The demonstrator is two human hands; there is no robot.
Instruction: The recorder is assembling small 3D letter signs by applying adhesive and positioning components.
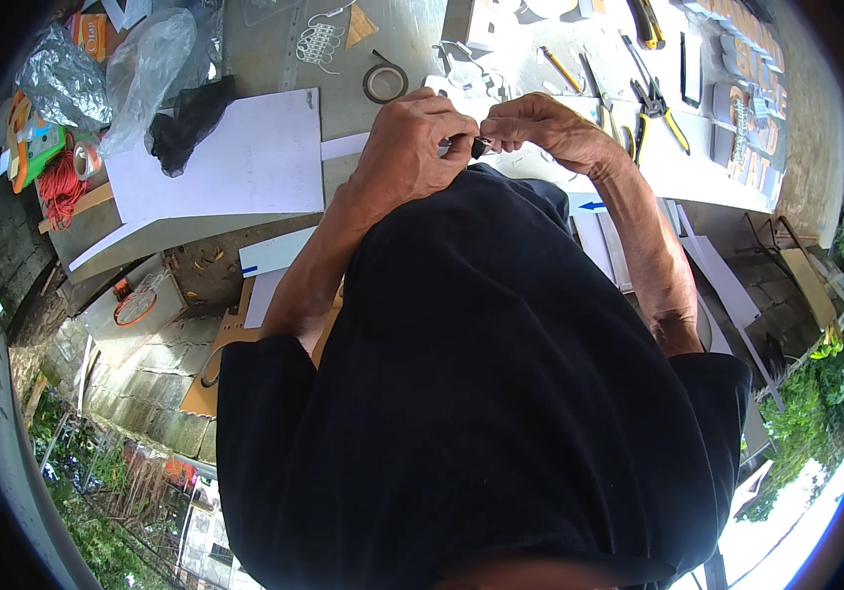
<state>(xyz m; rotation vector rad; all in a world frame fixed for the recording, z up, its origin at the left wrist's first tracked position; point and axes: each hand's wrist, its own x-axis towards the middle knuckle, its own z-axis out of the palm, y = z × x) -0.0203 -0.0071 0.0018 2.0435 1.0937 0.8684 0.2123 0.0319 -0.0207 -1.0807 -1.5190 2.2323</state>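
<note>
My left hand (417, 143) and my right hand (550, 133) meet at the near edge of the table, close to my body. The fingers of both are closed in a pinch around a small black piece (481, 147) with a shiny part. Its exact kind is too small and too covered to make out. Past my left hand lies a roll of dark tape (371, 86). White wire-like pieces (463, 71) sit beyond the fingers. Pliers with yellow and black handles (650, 102) rest right of my right hand, beside scissors (596, 84).
A white sheet (235, 157) lies at left, with a black mesh cloth (188, 123) on it. Plastic bags (151, 59) and red cord (63, 184) crowd the far left. Rightward are a yellow pencil-like tool (562, 71), a cutter knife (646, 25) and stacked cut-out letters (737, 123).
</note>
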